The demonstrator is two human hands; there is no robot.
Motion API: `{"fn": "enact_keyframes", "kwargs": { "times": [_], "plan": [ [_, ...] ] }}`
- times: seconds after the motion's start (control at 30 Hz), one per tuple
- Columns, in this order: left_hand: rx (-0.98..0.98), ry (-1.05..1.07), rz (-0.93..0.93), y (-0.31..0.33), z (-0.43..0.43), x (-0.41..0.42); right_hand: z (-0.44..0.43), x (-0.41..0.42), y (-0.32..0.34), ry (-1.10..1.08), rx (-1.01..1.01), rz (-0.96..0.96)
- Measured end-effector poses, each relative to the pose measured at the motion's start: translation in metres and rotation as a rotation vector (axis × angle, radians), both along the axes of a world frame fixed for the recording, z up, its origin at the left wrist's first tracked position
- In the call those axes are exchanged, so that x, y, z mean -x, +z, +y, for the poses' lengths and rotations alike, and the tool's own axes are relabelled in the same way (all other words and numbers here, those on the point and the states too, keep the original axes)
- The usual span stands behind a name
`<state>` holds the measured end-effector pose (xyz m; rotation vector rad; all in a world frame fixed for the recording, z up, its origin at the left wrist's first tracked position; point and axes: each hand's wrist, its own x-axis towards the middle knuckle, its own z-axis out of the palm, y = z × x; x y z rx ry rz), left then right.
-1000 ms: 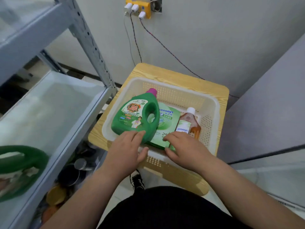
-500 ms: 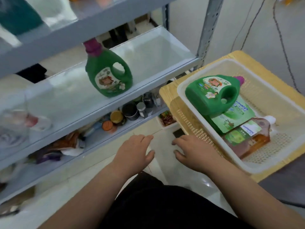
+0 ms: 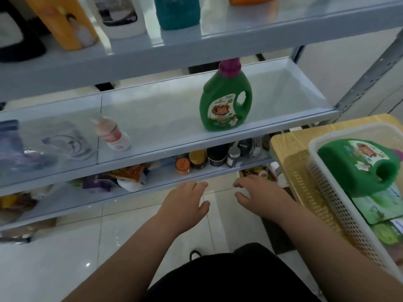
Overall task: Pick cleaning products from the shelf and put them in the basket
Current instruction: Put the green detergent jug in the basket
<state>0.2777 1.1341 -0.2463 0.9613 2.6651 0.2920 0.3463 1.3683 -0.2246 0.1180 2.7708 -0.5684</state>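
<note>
The white perforated plastic basket already holds one green plastic detergent jug lying on its side over a flat green refill pouch, so part of the task looks done. Left of the basket, a second green jug with a purple cap stands upright on the grey metal shelf, probably next to take. The left hand and the right hand hang left of the basket, empty, with relaxed fingers.

Table: I see a light wooden top at my far right.
Jars: orange-lidded jar, yellow-lidded jar, black tin, side by side.
Floor: glossy white tiles below me.
</note>
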Motion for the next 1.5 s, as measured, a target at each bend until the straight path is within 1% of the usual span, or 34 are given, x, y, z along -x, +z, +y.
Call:
{"fn": "enact_keyframes", "kwargs": {
  "times": [0.2,0.3,0.47,0.6,0.7,0.77,0.83,0.97,1.0,1.1,1.23,1.33,1.4,1.5],
  "plan": [
    [-0.029,0.05,-0.038,-0.014,-0.011,0.039,-0.006,0.034,-0.007,-0.054,0.037,-0.008],
    [-0.027,0.055,-0.052,-0.019,-0.002,0.061,0.008,0.052,-0.013,-0.122,0.108,0.03],
    [-0.001,0.07,-0.078,-0.034,0.019,0.098,0.043,0.092,-0.031,-0.317,0.287,0.131],
    [0.041,0.103,-0.021,-0.051,0.034,0.131,0.077,0.131,-0.037,-0.518,0.46,0.194],
    [0.09,0.156,-0.026,-0.065,0.046,0.156,0.103,0.167,-0.035,-0.597,0.521,0.218],
    [0.174,0.161,-0.024,-0.076,0.051,0.17,0.119,0.191,-0.031,-0.604,0.512,0.203],
    [0.261,0.155,-0.004,-0.084,0.056,0.178,0.133,0.212,-0.025,-0.562,0.486,0.184],
    [0.295,0.188,0.009,-0.091,0.065,0.178,0.147,0.244,-0.021,-0.467,0.5,0.18],
    [0.292,0.191,0.008,-0.091,0.065,0.177,0.146,0.249,-0.02,-0.473,0.524,0.175],
    [0.283,0.164,-0.009,-0.088,0.06,0.174,0.135,0.252,-0.019,-0.525,0.677,0.183],
    [0.246,0.138,-0.032,-0.081,0.047,0.167,0.114,0.237,-0.017,-0.537,0.726,0.194],
    [0.203,0.096,-0.046,-0.077,0.032,0.156,0.097,0.218,-0.016,-0.599,0.741,0.216],
    [0.058,0.134,-0.131,-0.075,0.021,0.142,0.084,0.202,-0.015,-0.653,0.752,0.223],
    [-0.233,0.349,-0.272,-0.06,0.012,0.122,0.065,0.173,-0.016,-0.695,0.794,0.207]
  ]
}}
